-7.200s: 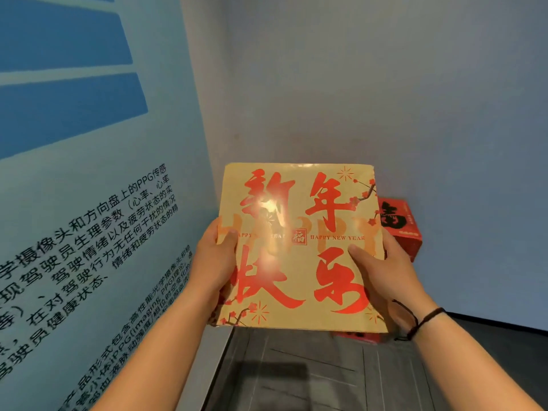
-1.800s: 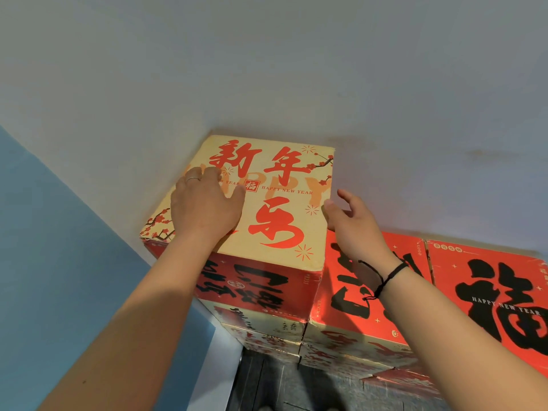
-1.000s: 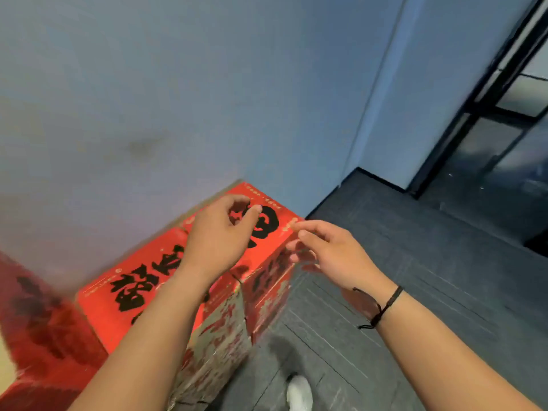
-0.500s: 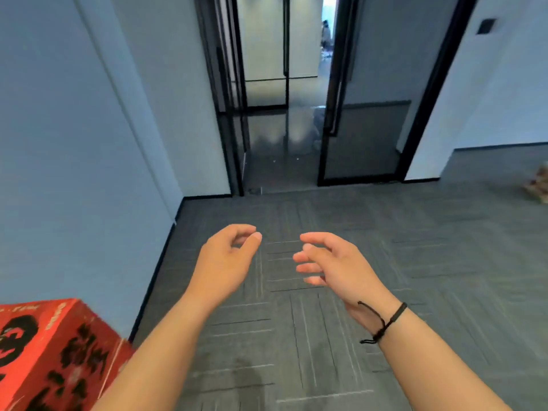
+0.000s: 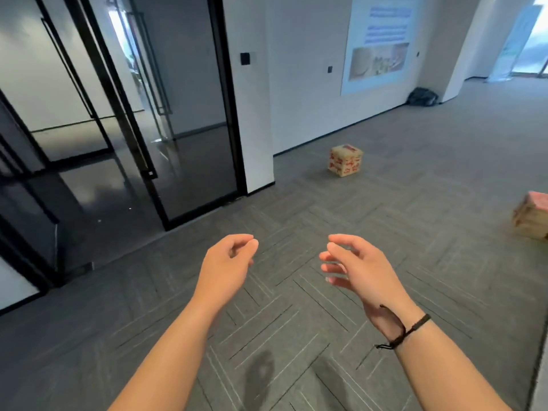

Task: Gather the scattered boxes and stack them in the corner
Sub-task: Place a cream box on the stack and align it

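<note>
Above grey carpet (image 5: 296, 203), left hand (image 5: 226, 262) and right hand (image 5: 358, 268) hover empty, fingers loosely curled; two boxes (image 5: 345, 160) (image 5: 532, 219) sit well apart ahead.

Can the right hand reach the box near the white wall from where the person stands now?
Probably not yet. The right hand is empty and open, but the box sits well ahead across the carpet. Nothing lies between them, so the person only needs to walk closer first.
</note>
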Demonstrator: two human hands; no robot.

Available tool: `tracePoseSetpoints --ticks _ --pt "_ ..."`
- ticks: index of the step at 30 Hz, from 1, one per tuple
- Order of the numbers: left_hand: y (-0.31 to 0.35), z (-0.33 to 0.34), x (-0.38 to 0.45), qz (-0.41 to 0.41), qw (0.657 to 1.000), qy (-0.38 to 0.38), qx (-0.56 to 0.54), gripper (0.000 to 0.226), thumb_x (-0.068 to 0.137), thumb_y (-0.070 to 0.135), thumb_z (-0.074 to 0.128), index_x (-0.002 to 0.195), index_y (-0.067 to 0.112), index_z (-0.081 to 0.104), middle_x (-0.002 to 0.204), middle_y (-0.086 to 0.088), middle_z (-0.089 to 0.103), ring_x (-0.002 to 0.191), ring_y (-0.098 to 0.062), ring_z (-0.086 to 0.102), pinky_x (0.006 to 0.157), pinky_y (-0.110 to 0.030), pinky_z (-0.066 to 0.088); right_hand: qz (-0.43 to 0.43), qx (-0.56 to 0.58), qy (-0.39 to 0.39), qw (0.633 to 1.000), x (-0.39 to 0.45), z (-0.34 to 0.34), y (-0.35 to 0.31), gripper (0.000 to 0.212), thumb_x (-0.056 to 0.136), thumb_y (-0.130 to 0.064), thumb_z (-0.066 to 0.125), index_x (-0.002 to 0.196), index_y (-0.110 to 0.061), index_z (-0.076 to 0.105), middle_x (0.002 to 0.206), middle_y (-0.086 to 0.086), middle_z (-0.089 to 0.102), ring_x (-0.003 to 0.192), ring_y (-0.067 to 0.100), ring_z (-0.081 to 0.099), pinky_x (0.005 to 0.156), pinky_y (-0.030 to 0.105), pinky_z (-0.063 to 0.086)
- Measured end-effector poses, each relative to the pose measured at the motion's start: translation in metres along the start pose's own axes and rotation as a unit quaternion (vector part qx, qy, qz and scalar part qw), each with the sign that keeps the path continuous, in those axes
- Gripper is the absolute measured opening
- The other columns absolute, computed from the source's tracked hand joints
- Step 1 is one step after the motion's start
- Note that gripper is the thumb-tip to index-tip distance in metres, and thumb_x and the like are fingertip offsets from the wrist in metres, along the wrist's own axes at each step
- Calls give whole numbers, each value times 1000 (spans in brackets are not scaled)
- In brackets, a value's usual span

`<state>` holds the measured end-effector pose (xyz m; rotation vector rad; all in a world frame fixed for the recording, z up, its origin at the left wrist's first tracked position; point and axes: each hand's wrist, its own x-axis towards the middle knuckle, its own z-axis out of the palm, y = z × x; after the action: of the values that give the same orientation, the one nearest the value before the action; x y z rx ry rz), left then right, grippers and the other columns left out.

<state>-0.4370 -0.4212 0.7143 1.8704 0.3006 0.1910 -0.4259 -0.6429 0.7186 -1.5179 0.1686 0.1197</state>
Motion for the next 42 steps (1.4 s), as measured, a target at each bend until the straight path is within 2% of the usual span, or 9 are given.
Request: tracePoseSetpoints --ticks 6,11,15,18,23,27,32,36,42 --pt "16 109 104 2 997 -75 -25 17 100 30 66 117 28 68 103 14 71 90 -8 74 81 -26 53 35 9 120 992 85 -81 5 10 101 -14 62 109 -16 67 86 7 72 76 21 64 66 30 51" --pt "33 185 219 11 990 -129 -64 34 101 34 64 134 30 56 111 12 70 101 -12 71 95 -35 54 11 -5 175 984 191 -112 -11 12 100 -16 65 112 -16 66 90 10 73 76 21 66 70 35 53" --pt "59 223 321 6 984 -166 -58 39 100 39 65 136 32 55 117 15 66 118 -17 65 108 -46 50 8 -19 193 981 289 -112 -43 17 98 -20 67 115 -21 64 112 20 72 82 21 68 73 36 54" --pt "86 243 394 3 983 -170 -63 37 101 38 64 136 31 55 117 14 64 115 -16 65 105 -41 51 -2 -11 195 981 356 -112 -72 17 98 -22 67 115 -26 64 118 20 69 86 21 70 75 36 55" --pt "111 287 500 14 983 -165 -80 25 102 33 63 126 29 59 112 12 65 95 -10 67 93 -37 53 -5 11 209 978 457 -127 -90 18 99 -20 66 116 -25 64 116 17 71 89 21 71 78 38 56" --pt "109 333 580 10 984 -165 -61 19 102 34 63 121 33 59 115 12 66 95 -11 67 91 -37 54 5 31 213 977 549 -144 -85 20 99 -20 66 119 -24 64 115 15 72 91 21 71 77 36 55" --pt "121 408 689 3 987 -158 -37 21 103 32 62 124 29 60 118 11 64 101 -12 67 92 -34 54 2 57 208 976 691 -179 -90 21 98 -23 68 118 -26 65 115 14 72 90 21 71 77 36 55" --pt "151 472 785 7 990 -134 -37 20 104 29 61 124 25 61 114 9 66 96 -11 66 80 -27 53 5 69 198 978 809 -215 -112 25 99 -23 67 123 -24 63 113 11 72 92 22 71 83 39 58" --pt "188 540 914 15 993 -109 -51 19 104 27 61 122 26 63 111 9 68 97 -10 67 82 -26 53 11 40 184 982 969 -250 -161 22 98 -23 68 119 -24 65 110 10 72 93 23 71 89 43 58"
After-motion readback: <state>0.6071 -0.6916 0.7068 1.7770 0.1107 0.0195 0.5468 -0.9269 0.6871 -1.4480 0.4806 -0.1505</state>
